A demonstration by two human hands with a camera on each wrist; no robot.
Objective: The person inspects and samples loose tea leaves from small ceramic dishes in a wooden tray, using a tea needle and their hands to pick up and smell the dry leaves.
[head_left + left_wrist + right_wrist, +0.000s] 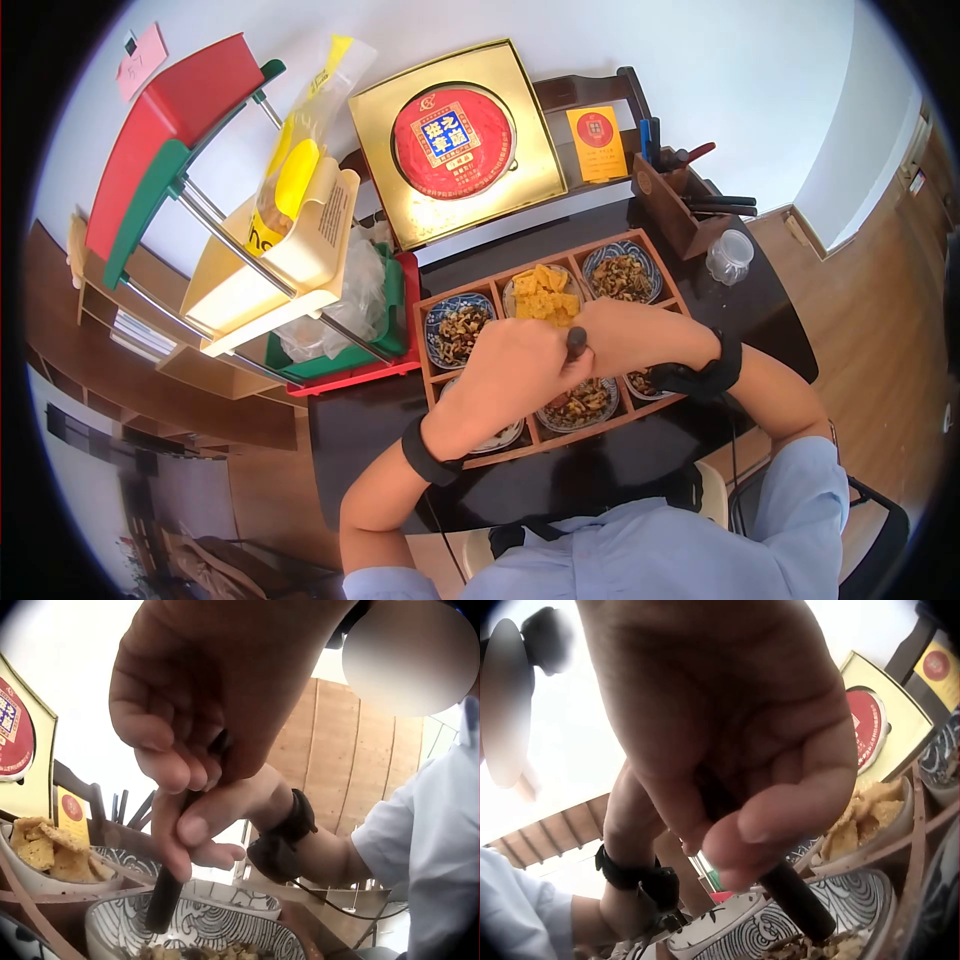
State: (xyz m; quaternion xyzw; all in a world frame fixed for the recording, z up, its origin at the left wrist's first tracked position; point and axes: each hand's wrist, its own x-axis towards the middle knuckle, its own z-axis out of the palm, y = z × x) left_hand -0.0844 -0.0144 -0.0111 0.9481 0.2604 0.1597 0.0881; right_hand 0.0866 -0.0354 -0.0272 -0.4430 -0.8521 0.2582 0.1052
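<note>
A dark table (770,335) spreads beneath and around the grip. Left of the grip stands a tiered rack (155,150) with a red panel at its top and green edging. Beyond the grip, leaning upright at the far side, is a gold box (537,178) with a round red centre. Directly under the grip lies a divided wooden tray (480,462), its compartments holding patterned bowls. To the right of the grip and farther off sits a wooden holder (672,215) with pens and dark-handled tools.

The grip itself is made by both hands, close together: the left hand (520,368) curls its fingers round the upper part of a dark stick (165,904), and the right hand (635,335) grasps the same stick lower down. The stick slants through the two hands; one end shows beside the left thumb, the other reaches down into the front middle bowl (225,922), just below the grip. Whether its tip touches the brown chopped food (210,952) there, I cannot tell.

Right of the grip, just beside the holder, stands a clear jar (730,258). Past the grip, next to the box, is a yellow card (597,150). Just beyond the hands, in the rear middle bowl, are yellow crispy pieces (545,290).
</note>
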